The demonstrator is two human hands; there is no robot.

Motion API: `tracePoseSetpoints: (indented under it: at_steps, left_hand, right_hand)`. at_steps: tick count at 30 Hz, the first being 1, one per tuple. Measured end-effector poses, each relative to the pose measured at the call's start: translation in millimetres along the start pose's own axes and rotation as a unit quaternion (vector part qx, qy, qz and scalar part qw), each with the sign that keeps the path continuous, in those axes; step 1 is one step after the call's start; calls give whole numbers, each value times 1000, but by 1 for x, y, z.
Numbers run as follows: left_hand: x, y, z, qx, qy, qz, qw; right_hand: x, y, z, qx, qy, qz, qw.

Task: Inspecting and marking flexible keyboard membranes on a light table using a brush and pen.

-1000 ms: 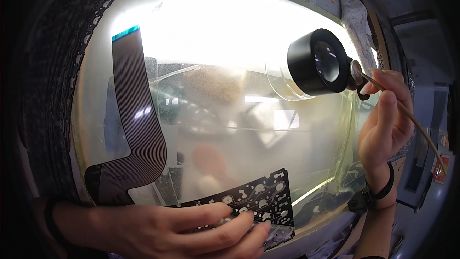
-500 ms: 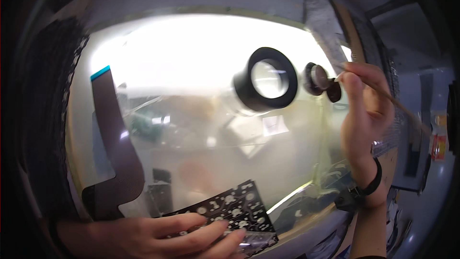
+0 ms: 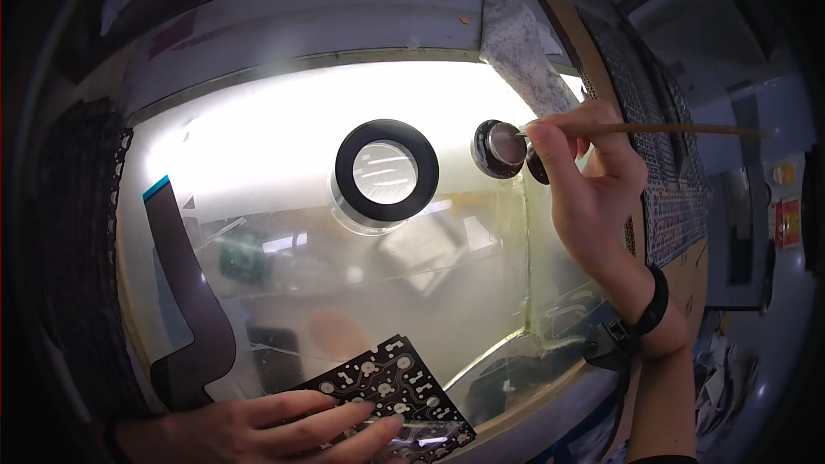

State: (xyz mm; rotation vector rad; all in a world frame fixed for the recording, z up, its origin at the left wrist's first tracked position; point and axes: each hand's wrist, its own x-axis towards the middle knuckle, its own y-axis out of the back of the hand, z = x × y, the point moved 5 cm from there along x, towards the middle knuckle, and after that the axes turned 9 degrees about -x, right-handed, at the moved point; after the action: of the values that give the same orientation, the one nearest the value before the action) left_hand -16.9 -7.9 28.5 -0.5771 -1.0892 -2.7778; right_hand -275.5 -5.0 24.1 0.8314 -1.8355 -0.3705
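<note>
My left hand (image 3: 296,430) lies with its fingers spread over a black circuit sheet (image 3: 382,388) at the near edge of the lit surface. The sheet carries pale round pads and traces, and its lower left part is under my hand. A clear strip shines near my fingertips. In a pinch of thumb and fingers, my right hand (image 3: 593,180) holds a thin brown wooden-handled stick (image 3: 679,128). Its fine tip reaches the mouth of a small round pot (image 3: 507,144); the kind of tip is too small to tell. A dark lid (image 3: 538,167) beside the pot is partly hidden by my hand.
A black-rimmed loupe (image 3: 345,167) stands mid-surface on a clear base. On the left lies a dark flat flex cable (image 3: 193,292) with a blue end. Patterned dark sheets (image 3: 675,206) are stacked at right. A crumpled, speckled grey-white piece (image 3: 520,51) lies behind the pot.
The view has shifted, so the loupe and pot appear further left. My right hand has brought the stick's tip to the pot, and the handle now points level right. My left hand stays on the sheet.
</note>
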Motion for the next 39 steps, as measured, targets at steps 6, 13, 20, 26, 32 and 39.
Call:
tracePoseSetpoints:
  at_steps: [6,13,20,26,32,39]
  left_hand:
    - [-3,-1,-1,-1,-2,-8,1000]
    - [-3,-2,-2,-2,3,-12,1000]
    - [-3,-2,-1,-7,1,-9,1000]
    - [-3,-1,1,0,2,-12,1000]
    - [-4,-1,1,-2,8,-10,1000]
    - [-10,-1,1,-22,2,13,1000]
  right_hand:
    - [0,-2,-2,-5,8,-10,1000]
    - [0,-4,-2,-25,27,-20,999]
    - [0,-2,-3,-29,29,-29,999]
    - [1,-2,-5,-31,40,-28,998]
    - [-2,0,-5,-2,26,-22,999]
    - [-10,10,-31,87,-104,-50,989]
